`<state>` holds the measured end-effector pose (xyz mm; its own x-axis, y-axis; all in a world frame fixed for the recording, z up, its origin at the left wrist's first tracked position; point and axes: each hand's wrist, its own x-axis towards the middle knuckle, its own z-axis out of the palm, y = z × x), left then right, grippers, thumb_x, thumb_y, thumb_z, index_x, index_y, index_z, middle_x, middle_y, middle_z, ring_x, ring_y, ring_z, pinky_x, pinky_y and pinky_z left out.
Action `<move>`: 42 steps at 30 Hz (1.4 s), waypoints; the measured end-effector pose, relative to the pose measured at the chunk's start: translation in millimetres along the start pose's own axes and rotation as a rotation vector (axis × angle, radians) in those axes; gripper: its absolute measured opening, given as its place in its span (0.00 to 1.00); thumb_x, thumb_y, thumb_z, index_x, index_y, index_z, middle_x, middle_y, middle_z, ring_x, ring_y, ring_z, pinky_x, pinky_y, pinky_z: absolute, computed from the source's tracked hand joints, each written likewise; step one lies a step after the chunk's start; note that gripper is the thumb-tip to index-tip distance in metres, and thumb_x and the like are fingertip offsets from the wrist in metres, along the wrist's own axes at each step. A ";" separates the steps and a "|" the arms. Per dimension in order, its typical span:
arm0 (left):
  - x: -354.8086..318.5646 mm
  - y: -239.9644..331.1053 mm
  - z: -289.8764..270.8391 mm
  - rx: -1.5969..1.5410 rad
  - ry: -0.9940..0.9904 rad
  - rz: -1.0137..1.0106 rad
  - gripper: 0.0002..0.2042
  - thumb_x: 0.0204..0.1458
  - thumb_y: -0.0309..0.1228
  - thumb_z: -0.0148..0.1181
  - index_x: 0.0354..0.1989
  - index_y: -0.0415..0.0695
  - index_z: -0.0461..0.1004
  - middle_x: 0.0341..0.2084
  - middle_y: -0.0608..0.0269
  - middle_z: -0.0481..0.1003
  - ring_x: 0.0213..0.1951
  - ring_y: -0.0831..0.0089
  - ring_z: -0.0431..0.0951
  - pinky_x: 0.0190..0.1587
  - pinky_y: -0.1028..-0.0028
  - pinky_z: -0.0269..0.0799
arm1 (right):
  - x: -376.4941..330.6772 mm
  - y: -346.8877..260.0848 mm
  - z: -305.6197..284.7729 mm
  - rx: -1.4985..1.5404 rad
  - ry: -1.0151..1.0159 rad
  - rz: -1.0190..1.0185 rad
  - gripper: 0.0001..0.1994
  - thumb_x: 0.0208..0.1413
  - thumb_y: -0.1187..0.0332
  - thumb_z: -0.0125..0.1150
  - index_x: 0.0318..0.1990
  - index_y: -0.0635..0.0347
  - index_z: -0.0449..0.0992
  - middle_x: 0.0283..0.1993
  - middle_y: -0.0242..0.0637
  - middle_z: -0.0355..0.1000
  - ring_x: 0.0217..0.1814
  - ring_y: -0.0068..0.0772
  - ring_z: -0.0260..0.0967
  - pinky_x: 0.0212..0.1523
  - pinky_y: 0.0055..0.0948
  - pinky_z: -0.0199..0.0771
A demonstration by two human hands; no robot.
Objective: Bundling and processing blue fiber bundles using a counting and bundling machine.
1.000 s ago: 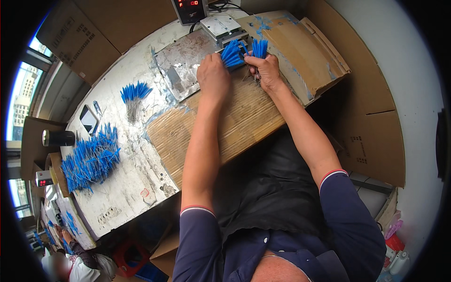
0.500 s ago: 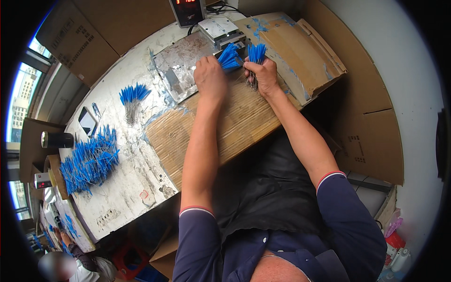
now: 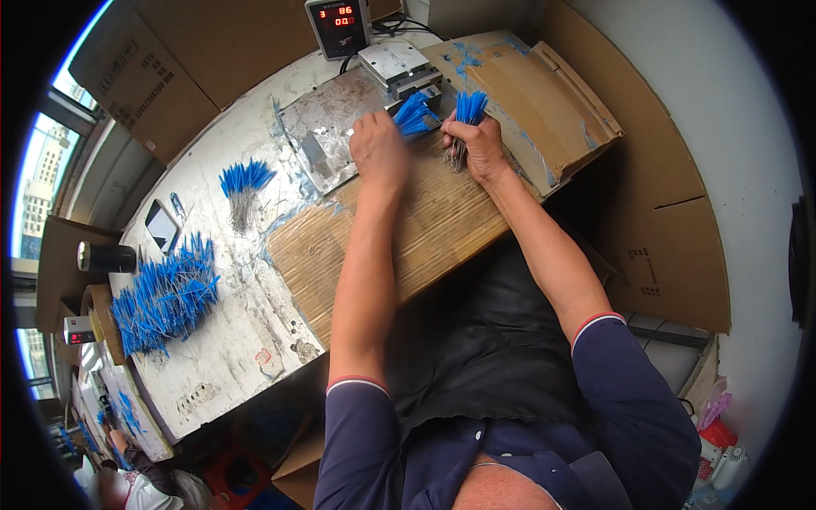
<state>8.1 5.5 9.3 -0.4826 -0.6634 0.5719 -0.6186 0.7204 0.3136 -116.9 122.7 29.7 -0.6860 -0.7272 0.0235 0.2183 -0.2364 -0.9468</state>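
- Lying far left of the metal plate (image 3: 327,127), a large loose heap of blue-tipped pins (image 3: 166,297) spreads over the worn white bench (image 3: 229,340); a dark cylinder (image 3: 106,257) sits on its side just beyond the heap.
- Dark flat phone-like slab (image 3: 160,225) rests on the bench between the heap and the plate.
- Smaller fanned bundle of pins (image 3: 244,183) lies left of the plate, blue ends pointing away from the person, bare wire ends toward them.
- Corrugated cardboard sheet (image 3: 425,229) covers the bench on the near side of the plate; both forearms cross over it.
- Left hand (image 3: 378,149) rests at the plate's right edge, fingers curled shut around a bunch of blue pins (image 3: 414,115); the blue ends fan out past the knuckles toward a small grey metal device (image 3: 399,66) just right of the plate.
- Counter box with red digits (image 3: 338,25) stands beyond the plate, next to that device; cables trail off behind it.
- Right hand (image 3: 478,144), further right of the plate, is clamped on a second bunch of blue pins (image 3: 469,106), held upright with blue ends up and wire ends (image 3: 457,155) showing below the fist.
- Folded cardboard flaps (image 3: 544,102) with blue smears lie right of the right hand.
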 end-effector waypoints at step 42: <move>3.8 -4.0 0.2 -0.277 0.086 -0.249 0.12 0.49 0.20 0.57 0.43 0.41 0.71 0.31 0.47 0.77 0.38 0.47 0.77 0.43 0.53 0.70 | 20.7 8.6 8.5 0.142 0.134 0.123 0.09 0.47 0.73 0.65 0.36 0.65 0.77 0.26 0.36 0.74 0.23 0.28 0.73 0.17 0.24 0.68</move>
<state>8.6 0.1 10.1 -0.2771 -0.8140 0.5105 -0.5139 0.5744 0.6371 -123.3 100.1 24.8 -0.7324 -0.6660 -0.1412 0.3949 -0.2466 -0.8850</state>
